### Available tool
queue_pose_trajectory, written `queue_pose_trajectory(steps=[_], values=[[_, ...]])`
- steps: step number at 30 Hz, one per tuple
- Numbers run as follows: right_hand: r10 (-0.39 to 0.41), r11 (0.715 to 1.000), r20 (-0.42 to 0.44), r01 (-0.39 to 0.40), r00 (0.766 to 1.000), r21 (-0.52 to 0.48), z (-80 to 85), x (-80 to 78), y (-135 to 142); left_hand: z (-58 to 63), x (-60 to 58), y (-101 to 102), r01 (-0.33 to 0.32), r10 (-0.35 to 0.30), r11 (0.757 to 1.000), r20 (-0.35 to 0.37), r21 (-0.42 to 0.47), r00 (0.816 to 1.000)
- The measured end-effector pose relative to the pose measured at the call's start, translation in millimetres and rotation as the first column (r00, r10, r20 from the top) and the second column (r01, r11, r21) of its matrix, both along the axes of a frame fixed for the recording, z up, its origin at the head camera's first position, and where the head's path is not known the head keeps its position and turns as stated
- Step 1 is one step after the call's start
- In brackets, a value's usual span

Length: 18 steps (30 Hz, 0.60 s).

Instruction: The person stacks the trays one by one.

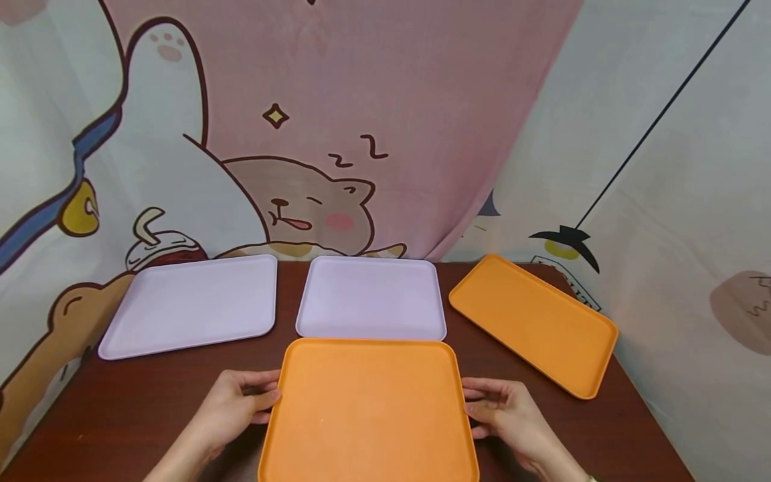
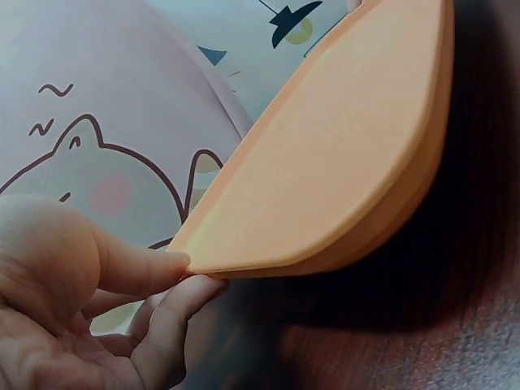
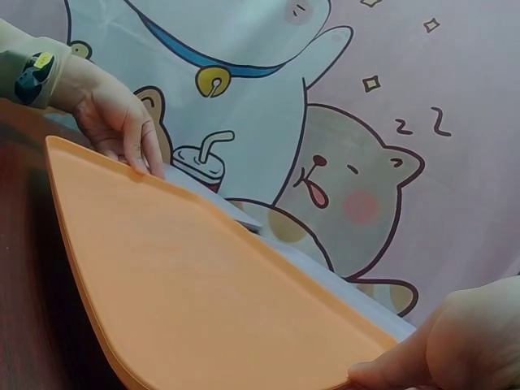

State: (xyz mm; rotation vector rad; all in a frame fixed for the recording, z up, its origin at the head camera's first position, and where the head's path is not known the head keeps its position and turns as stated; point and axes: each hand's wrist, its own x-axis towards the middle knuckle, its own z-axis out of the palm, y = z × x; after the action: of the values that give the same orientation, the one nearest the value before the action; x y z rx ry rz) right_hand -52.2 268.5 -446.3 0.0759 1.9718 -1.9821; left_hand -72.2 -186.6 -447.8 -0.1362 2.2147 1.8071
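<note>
An orange rectangular tray with a low rim is held between both hands at the front of the table. My left hand pinches its left edge, thumb on the rim and fingers beneath. On the right edge my right hand grips it in the same way. In the left wrist view the near side of the tray hangs over the dark tabletop, with shadow below it. The right wrist view shows the tray between the right thumb and the left hand.
Two pale lilac trays, one at the left and one in the middle, lie along the back of the brown table. Another orange tray lies slanted at the right. A curtain with cartoon animals hangs behind.
</note>
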Motion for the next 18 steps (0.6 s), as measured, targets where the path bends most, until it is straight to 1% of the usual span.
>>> queue_pose_trajectory(steps=[11,18], values=[[-0.004,0.999,-0.009,0.004,1.0,0.053,-6.1,-1.6,-1.4,-5.5,-0.9,5.6,-0.028,0.028,0.999,-0.014,-0.037,1.0],[-0.01,0.997,-0.016,0.011,1.0,0.08,-8.2,-3.6,-1.9,-6.7,-1.9,9.6,-0.049,0.048,0.997,-0.027,-0.067,0.999]])
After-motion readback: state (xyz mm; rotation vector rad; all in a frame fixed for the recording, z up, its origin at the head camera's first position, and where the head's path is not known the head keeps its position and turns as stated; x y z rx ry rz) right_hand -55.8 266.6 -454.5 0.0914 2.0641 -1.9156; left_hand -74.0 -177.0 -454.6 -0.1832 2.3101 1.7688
